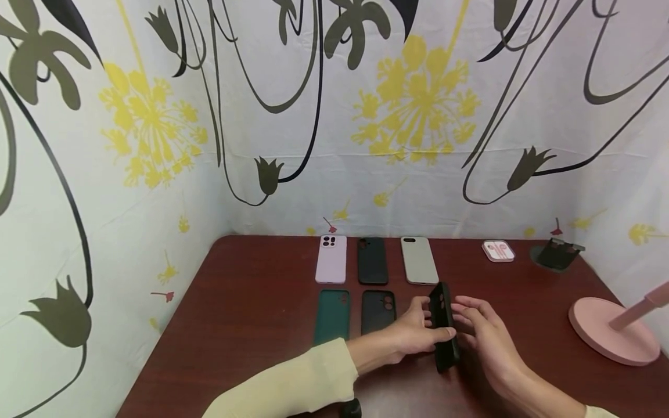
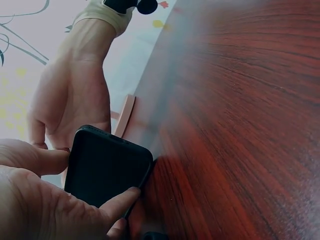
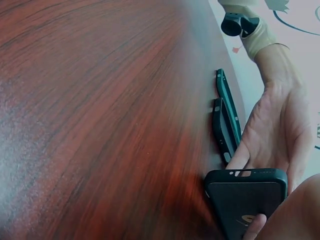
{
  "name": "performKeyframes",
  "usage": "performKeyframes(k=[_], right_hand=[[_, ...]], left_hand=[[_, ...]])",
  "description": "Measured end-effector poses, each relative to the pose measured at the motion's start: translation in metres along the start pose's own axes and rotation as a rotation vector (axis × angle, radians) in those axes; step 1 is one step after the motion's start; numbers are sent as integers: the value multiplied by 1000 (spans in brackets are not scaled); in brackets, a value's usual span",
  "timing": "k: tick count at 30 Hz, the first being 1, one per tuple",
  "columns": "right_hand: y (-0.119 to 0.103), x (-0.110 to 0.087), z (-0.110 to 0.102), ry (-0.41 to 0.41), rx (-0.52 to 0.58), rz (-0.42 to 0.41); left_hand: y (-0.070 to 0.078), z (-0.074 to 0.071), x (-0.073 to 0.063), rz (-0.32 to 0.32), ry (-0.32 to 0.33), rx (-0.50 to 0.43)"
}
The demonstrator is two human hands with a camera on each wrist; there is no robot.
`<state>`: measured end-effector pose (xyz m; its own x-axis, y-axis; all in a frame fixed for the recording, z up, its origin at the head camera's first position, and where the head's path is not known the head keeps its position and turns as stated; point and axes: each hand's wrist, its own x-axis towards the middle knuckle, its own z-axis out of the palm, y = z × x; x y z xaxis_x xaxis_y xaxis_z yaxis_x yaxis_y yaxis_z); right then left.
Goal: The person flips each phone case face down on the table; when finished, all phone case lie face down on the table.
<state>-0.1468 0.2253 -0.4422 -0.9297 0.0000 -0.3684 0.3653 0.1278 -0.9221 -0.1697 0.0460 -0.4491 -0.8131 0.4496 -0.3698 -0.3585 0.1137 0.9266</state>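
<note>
A black phone case [image 1: 445,355] stands up off the table, its hollow inside turned to the left. My left hand [image 1: 410,331] grips it, thumb across the near part and fingers at the left edge. On its other side is my right hand [image 1: 488,337], fingers loosely extended; in the right wrist view one fingertip [image 3: 256,226] touches the flat back near a pale round mark. Left of the hands lie a dark case [image 1: 377,313] and a green case [image 1: 332,316]. Behind are a lilac case [image 1: 331,264], a black case [image 1: 372,261] and a pale grey case [image 1: 420,261].
A small white square box with red print [image 1: 498,251] and a dark stand [image 1: 558,254] sit at the back right of the brown table [image 1: 251,302]. A pink round base with a stem [image 1: 601,331] stands at the right. Patterned cloth [image 1: 313,128] hangs around.
</note>
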Motion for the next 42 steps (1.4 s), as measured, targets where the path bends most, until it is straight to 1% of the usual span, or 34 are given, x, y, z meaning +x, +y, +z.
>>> performKeyframes(k=[5,7,8,11,15,18,23,25,30,34,36,42], right_hand=[[5,0,1,-7,35,-1],[7,0,2,-14,38,-5],[8,1,2,-17,38,-6],[13,3,4,-25,41,-3],[19,5,7,-30,35,11],[23,7,9,-33,20,17],[24,12,9,-51,-17,14],[23,13,9,-60,-39,15],[21,16,9,-73,-91,20],[21,16,9,-98,-151,-18],[20,17,9,-109,-198,-33],[20,19,10,-90,-279,-19]], left_hand=[[0,-1,-1,21,-7,-19],[0,-2,-1,32,-8,-53],[0,-2,-1,40,-2,-68],[1,-5,-1,76,31,-77],[3,-10,-1,106,63,-38],[4,-13,-3,102,47,-52],[6,-16,-3,90,11,-147],[6,-17,-3,88,0,-168],[6,-23,-4,91,-22,-137],[5,-30,-5,98,-36,-99],[4,-34,-6,103,-44,-82],[-4,-45,-9,101,-64,-42]])
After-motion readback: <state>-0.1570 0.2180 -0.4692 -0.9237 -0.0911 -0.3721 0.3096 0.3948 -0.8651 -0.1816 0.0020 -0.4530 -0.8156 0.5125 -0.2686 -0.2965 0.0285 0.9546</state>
